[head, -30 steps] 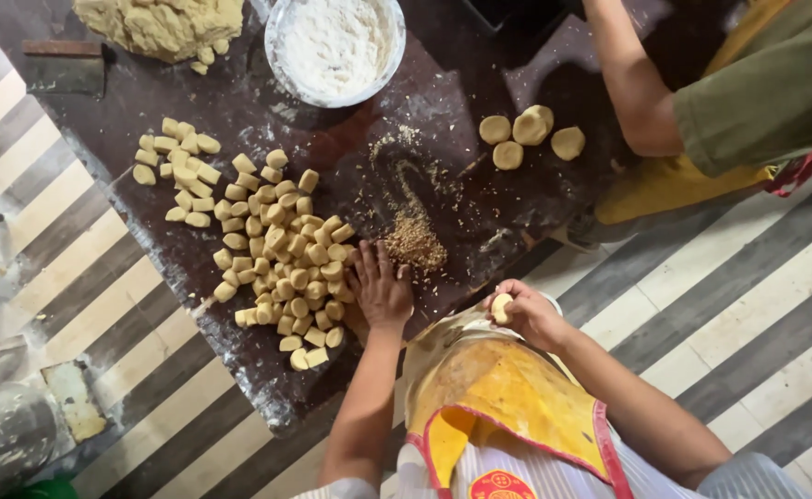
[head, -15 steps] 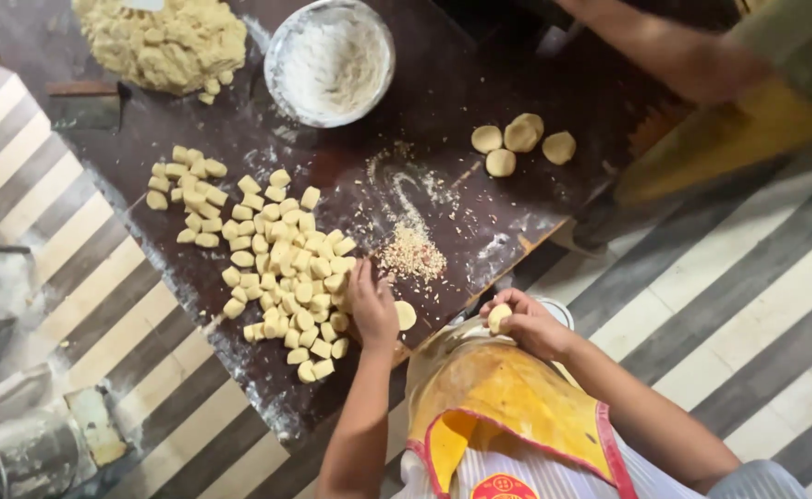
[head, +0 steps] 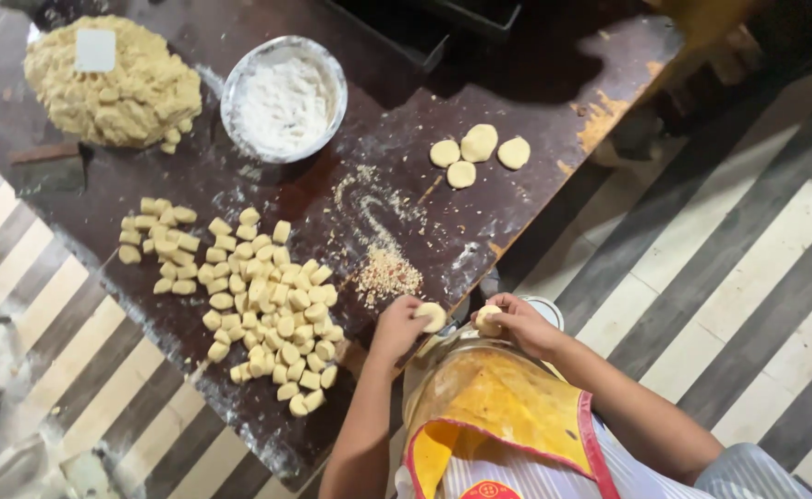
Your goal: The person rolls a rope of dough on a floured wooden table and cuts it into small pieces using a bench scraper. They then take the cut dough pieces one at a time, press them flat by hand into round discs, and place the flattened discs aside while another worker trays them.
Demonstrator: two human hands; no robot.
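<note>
Dark wooden table [head: 239, 185] on striped floor [head: 757, 277], dusted with flour. My left hand [head: 396, 328] at 6 o'clock, fingers closed on a flattened dough disc [head: 431, 316] at the table edge. My right hand [head: 517, 323] just beside it, fingers curled round a small dough ball [head: 487, 319]. Heap of cut dough pieces [head: 258, 296] at 9 o'clock of my left hand. Crumb pile [head: 387, 273] just above it. Flour bowl [head: 283, 97] at 11 o'clock, filling mound [head: 110, 83] further left. Four finished discs [head: 475, 152] at 12 o'clock.

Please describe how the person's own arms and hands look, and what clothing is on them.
Both forearms are bare; the left hand and right hand have no gloves or visible jewellery. A white striped sleeve starts near the right elbow. A yellow apron with red trim covers the front.
</note>
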